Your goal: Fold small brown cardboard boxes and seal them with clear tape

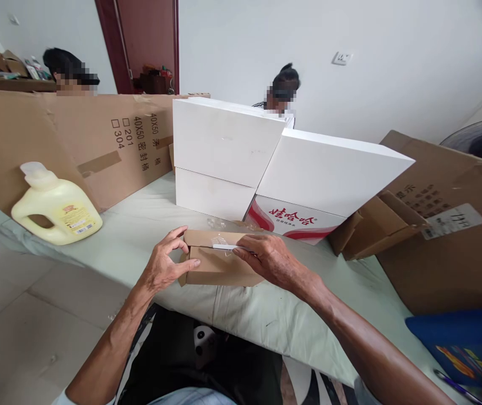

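A small brown cardboard box (219, 269) lies on the cloth-covered table in front of me. My left hand (168, 261) grips its left end, fingers over the far corner and thumb on the near top face. Over the box's right part, my right hand (270, 259) is closed on a slim flat white tool (223, 247). That tool lies along the top seam, where clear tape (221, 238) shows; its handle is hidden in the fingers, so I cannot tell its exact kind.
White boxes (228, 138) stand behind the work spot. A yellow jug (57, 205) is at left beside a large carton (114, 140). An opened brown carton (382, 225) and a blue item (460, 343) sit at right. Two people (285, 84) (66, 64) are beyond.
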`<state>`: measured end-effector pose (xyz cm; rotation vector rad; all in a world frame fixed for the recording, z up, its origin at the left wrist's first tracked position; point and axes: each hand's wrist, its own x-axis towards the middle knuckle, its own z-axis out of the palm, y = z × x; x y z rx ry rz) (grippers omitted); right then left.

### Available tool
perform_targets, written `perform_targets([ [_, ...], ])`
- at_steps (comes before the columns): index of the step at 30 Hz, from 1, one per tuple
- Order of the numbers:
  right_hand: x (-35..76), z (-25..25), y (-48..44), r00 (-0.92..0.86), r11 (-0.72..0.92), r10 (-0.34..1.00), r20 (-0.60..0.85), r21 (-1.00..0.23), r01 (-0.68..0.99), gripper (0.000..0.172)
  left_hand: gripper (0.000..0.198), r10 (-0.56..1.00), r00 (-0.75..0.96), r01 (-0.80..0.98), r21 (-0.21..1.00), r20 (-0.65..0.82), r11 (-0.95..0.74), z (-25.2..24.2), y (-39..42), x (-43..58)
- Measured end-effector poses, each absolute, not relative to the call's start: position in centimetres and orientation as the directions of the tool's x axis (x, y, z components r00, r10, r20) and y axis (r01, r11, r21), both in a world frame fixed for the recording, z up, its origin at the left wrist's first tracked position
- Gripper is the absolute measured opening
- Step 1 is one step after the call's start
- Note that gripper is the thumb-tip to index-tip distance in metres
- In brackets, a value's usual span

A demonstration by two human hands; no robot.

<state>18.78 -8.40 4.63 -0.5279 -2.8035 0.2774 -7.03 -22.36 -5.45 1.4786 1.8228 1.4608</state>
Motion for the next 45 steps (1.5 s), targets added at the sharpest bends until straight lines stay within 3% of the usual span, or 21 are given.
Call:
perform_targets([
  [20, 16.3, 7.3, -8.9, -0.926, 0.92, 0.37, 0.073, 0.114, 0.376, 0.038, 0.031, 0.883, -0.343, 0.524, 0.846, 0.321, -0.104, -5.9, -22.4, -7.3],
  [28, 20.6, 7.5, -6.0, -0.937, 0.932, 0.337, 0.095, 0.107, 0.346, 0.048, 0.032, 0.906, -0.293, 0.568, 0.818, 0.305, -0.092, -5.9, -22.3, -7.6],
  [33, 23.0, 6.1, -4.8, -0.93, 0.943, 0.32, 0.181, 0.033, 0.331, 0.052, 0.03, 0.925, -0.24, 0.595, 0.797, 0.296, -0.1, -5.7, -22.1, -7.3],
  [38, 25.6, 5.4, -4.1, -0.912, 0.912, 0.383, 0.149, 0.095, 0.398, 0.051, 0.029, 0.947, -0.198, 0.599, 0.796, 0.253, -0.087, -5.6, -22.1, -7.1],
  [43, 26.2, 5.2, -4.2, -0.883, 0.882, 0.45, 0.136, 0.086, 0.463, 0.046, 0.055, 0.965, -0.065, 0.652, 0.742, 0.256, -0.153, -4.9, -21.3, -7.2],
  [45, 26.3, 5.5, -4.3, -0.865, 0.864, 0.484, 0.13, 0.089, 0.496, 0.045, 0.057, 0.971, -0.017, 0.668, 0.725, 0.238, -0.166, -4.5, -20.5, -7.4],
])
